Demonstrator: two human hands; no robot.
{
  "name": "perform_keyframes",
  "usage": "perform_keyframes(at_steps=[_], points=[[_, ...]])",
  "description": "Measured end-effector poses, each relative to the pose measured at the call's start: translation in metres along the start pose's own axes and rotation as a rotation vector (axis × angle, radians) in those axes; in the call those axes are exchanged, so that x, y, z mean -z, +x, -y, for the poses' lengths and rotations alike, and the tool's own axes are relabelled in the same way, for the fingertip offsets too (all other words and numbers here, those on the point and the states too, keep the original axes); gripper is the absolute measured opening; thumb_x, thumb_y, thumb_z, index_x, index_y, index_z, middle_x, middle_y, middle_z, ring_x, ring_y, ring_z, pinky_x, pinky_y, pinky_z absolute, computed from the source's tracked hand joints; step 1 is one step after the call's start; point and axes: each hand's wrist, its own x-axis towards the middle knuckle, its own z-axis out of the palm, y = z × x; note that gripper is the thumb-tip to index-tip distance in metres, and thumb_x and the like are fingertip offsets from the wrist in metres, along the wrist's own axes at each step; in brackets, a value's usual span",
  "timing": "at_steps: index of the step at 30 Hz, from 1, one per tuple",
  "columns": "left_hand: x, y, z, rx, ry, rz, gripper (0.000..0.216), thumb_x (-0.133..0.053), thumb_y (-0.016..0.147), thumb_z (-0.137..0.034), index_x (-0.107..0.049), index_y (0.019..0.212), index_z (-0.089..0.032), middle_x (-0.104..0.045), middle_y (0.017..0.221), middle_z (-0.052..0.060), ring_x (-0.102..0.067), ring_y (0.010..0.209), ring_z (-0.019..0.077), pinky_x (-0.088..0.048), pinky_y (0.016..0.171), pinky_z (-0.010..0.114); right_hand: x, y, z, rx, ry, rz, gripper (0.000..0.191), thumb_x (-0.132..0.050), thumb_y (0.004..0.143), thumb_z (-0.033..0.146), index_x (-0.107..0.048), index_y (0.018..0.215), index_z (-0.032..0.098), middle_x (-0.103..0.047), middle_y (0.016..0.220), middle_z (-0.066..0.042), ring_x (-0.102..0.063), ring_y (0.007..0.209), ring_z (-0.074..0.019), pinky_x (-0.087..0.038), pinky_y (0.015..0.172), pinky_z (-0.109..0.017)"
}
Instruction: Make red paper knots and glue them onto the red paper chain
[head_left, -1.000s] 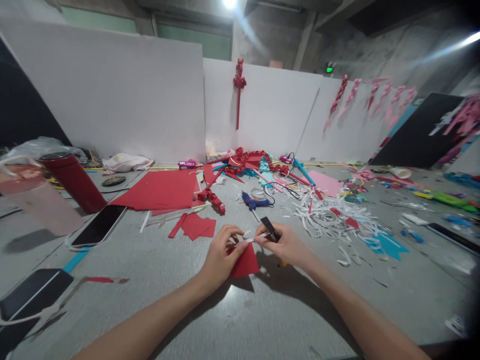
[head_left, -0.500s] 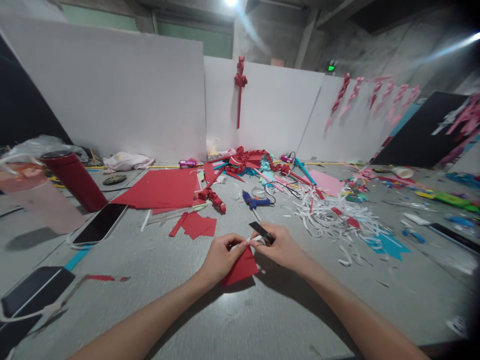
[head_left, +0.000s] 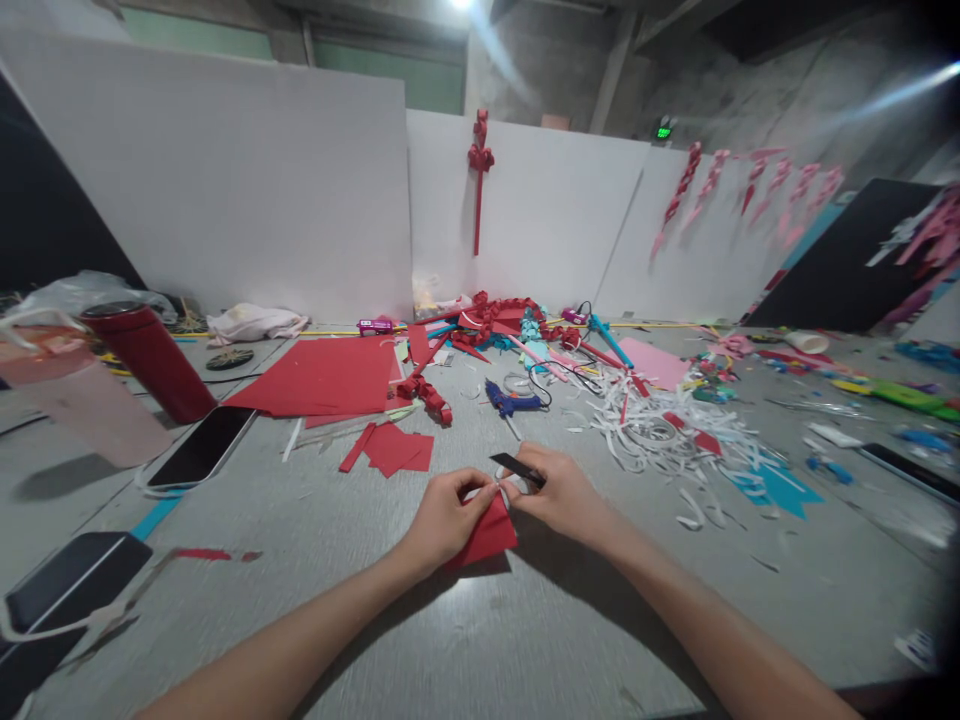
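Observation:
My left hand (head_left: 448, 515) pinches the upper corner of a red paper piece (head_left: 489, 535), which tilts just above the table. Fingertip to fingertip with it, my right hand (head_left: 559, 492) is closed around a craft knife (head_left: 517, 468) whose dark blade points up and left. The right thumb and forefinger also pinch at the paper's top edge, where a small bit of white strip (head_left: 501, 492) shows. Whether that strip is still stuck to the paper cannot be made out. Beyond my hands lies a blue glue gun (head_left: 514, 401).
Small red paper pieces (head_left: 397, 450) and a large red sheet (head_left: 322, 375) lie left of centre. A heap of white paper strips (head_left: 660, 425) spreads to the right. A phone (head_left: 202, 450), a red flask (head_left: 150, 360) and a pink cup (head_left: 82, 400) stand or lie at left.
The knife blade has shifted slightly left as my right hand turned a little. The red paper has tilted slightly, and less of the white strip shows between my fingers.

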Motion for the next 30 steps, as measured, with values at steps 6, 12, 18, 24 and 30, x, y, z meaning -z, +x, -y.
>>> perform_keyframes(at_steps=[6, 12, 18, 24, 30], points=[[0.001, 0.001, 0.001, 0.016, -0.009, 0.014, 0.025, -0.062, 0.094, -0.036, -0.075, 0.085, -0.017, -0.076, 0.087, 0.006, -0.067, 0.082, 0.0214, -0.049, 0.078, 0.031, -0.002, 0.000, -0.005, 0.012, -0.068, -0.024, 0.005, -0.065, 0.091, 0.022, -0.065, 0.086, 0.020, -0.062, 0.084, -0.001, -0.057, 0.074, -0.0159, -0.038, 0.067, -0.027], [-0.003, -0.003, 0.003, 0.088, -0.029, 0.030, 0.025, -0.065, 0.092, -0.038, -0.075, 0.083, -0.017, -0.075, 0.085, 0.006, -0.065, 0.080, 0.0213, -0.047, 0.077, 0.031, 0.017, 0.008, -0.028, -0.050, -0.163, -0.257, 0.015, -0.062, 0.095, 0.031, -0.065, 0.087, 0.019, -0.059, 0.080, -0.002, -0.054, 0.072, -0.0181, -0.038, 0.068, -0.029], [0.001, 0.003, 0.006, 0.128, -0.181, -0.034, 0.033, -0.063, 0.094, -0.047, -0.071, 0.082, -0.017, -0.069, 0.081, 0.001, -0.059, 0.077, 0.0170, -0.044, 0.073, 0.028, 0.013, 0.006, -0.023, -0.084, -0.093, -0.144, 0.026, -0.060, 0.100, 0.043, -0.063, 0.089, 0.020, -0.061, 0.078, 0.000, -0.052, 0.069, -0.0164, -0.036, 0.066, -0.028], [0.005, 0.008, 0.008, 0.471, -0.758, 0.145, 0.023, -0.069, 0.088, -0.038, -0.064, 0.089, -0.016, -0.048, 0.063, -0.005, -0.031, 0.044, 0.0055, -0.020, 0.043, 0.020, 0.000, 0.003, -0.005, -0.156, 0.071, -0.132, 0.029, -0.062, 0.098, 0.047, -0.064, 0.089, 0.020, -0.058, 0.073, 0.002, -0.048, 0.064, -0.0147, -0.034, 0.059, -0.027], [0.007, 0.004, 0.001, 0.699, -1.191, 0.332, 0.014, -0.057, 0.091, -0.019, -0.063, 0.102, -0.012, -0.053, 0.074, 0.001, -0.034, 0.044, 0.0032, -0.020, 0.041, 0.015, -0.009, -0.002, -0.001, -0.183, 0.145, -0.185, 0.034, -0.058, 0.099, 0.051, -0.060, 0.085, 0.021, -0.049, 0.063, 0.004, -0.043, 0.057, -0.0136, -0.033, 0.054, -0.027]])
